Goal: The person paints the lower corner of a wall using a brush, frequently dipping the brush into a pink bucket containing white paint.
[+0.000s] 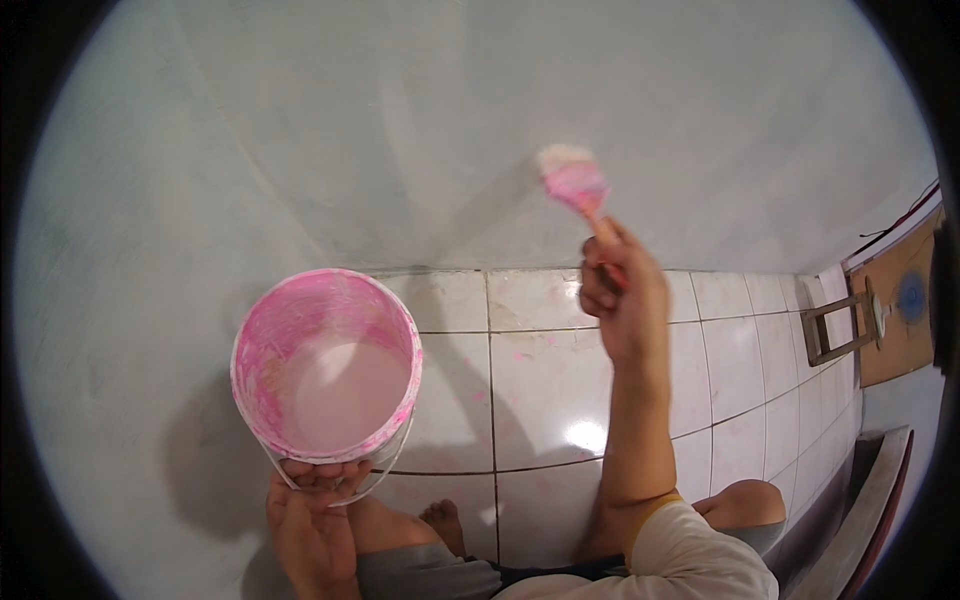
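My right hand (pixel 622 295) is closed around the handle of a paintbrush (pixel 578 186), raised in front of the wall (pixel 430 120). The brush has a pink-smeared ferrule and pale bristles pointing up and slightly left; whether they touch the wall I cannot tell. At the left, my left hand (pixel 315 510) grips the paint bucket (pixel 243 400) low on its near side, fingers curled under the rim beside the thin wire-like handle. Pink smears coat the bucket's inner wall. Pale pinkish-white paint (pixel 345 395) lies inside it.
White floor tiles (pixel 550 380) with pink drips meet the wall's foot. My bent legs and a bare foot (pixel 443 525) are below. At the far right stand a wooden stool (pixel 830 330) and a blue fan (pixel 910 295).
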A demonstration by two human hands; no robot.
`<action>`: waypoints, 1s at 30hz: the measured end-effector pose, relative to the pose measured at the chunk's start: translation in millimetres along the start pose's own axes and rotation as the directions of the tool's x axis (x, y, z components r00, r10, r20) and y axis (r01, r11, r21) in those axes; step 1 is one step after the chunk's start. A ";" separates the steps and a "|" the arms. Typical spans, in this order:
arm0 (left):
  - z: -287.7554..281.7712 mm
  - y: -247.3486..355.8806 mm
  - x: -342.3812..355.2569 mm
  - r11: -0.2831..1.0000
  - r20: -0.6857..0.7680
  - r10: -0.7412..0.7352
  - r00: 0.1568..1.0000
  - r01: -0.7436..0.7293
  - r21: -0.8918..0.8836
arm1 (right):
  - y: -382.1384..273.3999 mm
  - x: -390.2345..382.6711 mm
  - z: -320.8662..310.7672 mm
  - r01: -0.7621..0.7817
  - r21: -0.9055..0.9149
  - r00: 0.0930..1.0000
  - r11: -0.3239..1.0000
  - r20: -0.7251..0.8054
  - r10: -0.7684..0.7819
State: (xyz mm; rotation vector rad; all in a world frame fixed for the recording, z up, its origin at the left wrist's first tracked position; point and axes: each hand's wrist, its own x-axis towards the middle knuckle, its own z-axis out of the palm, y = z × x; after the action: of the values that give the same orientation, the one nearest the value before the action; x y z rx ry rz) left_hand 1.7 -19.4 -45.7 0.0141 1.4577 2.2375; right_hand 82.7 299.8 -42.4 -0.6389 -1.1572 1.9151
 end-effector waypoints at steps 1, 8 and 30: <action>13.5 2.6 -0.6 1.000 -0.011 0.000 1.000 0.000 -0.003 | -15.4 -10.8 1.7 0.004 -0.003 1.000 1.000 -0.011 -0.004; 7.4 1.7 -4.8 1.000 0.054 -0.013 0.998 0.012 0.019 | 34.6 -1.7 -63.0 -0.257 0.024 0.960 0.966 -0.107 0.258; 10.8 -10.6 -15.0 0.994 0.111 0.046 0.993 -0.056 0.090 | -51.3 -19.9 -146.5 -0.058 -0.111 0.990 0.992 -0.135 0.042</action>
State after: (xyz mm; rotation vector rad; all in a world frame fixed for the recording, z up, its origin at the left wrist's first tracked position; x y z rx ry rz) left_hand 21.8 -12.3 -46.5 0.2025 1.5166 2.1702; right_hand 221.5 368.9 -63.2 -0.8524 -1.1824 1.8273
